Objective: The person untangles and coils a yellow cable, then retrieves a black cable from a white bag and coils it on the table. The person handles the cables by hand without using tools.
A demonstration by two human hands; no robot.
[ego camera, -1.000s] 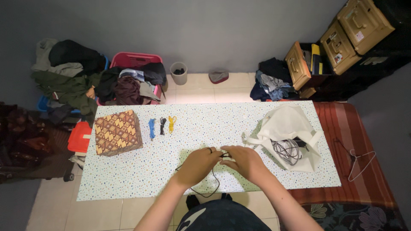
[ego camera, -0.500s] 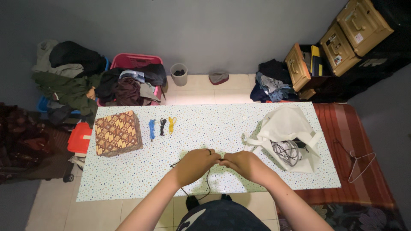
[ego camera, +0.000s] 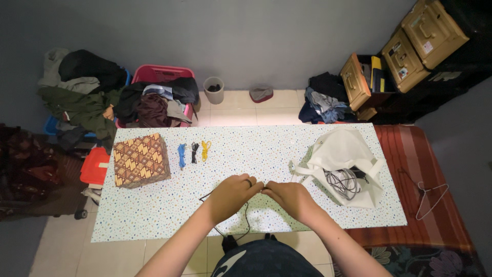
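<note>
Near the table's (ego camera: 154,220) front edge, at centre, both hands meet over a thin black cable (ego camera: 245,218). Left hand (ego camera: 233,195), ring on one finger, is curled narrow with fingertips pinched on the cable. Right hand (ego camera: 289,197) is likewise curled, fingertips touching the left's; the cable end sits between them, mostly hidden. A slack loop hangs from the pinch toward the near edge, and a short run shows to the left of the left hand.

Handling judgement: the cable looks light, limp and thin, with no stiffness of its own. It will sag and tangle unless kept taut between two grips. Smooth jacket, probably a little slippery; not fragile, though sharp kinks near a plug are best avoided. Best hold: a fingertip pinch at the bunched part, the other hand gathering the loose run.

Surroundings: three small bundled cables lie in a row at far left, blue (ego camera: 182,154), black (ego camera: 195,151), yellow (ego camera: 206,149), just right of a patterned box (ego camera: 141,160). At right, a white cloth bag (ego camera: 343,151) lies open with grey and black cables (ego camera: 344,182) inside. Beyond the table: a pink basket (ego camera: 164,72) of clothes, a small bin (ego camera: 213,88), tan cases (ego camera: 410,48); a wire hanger (ego camera: 430,197) on the striped mat at right.
</note>
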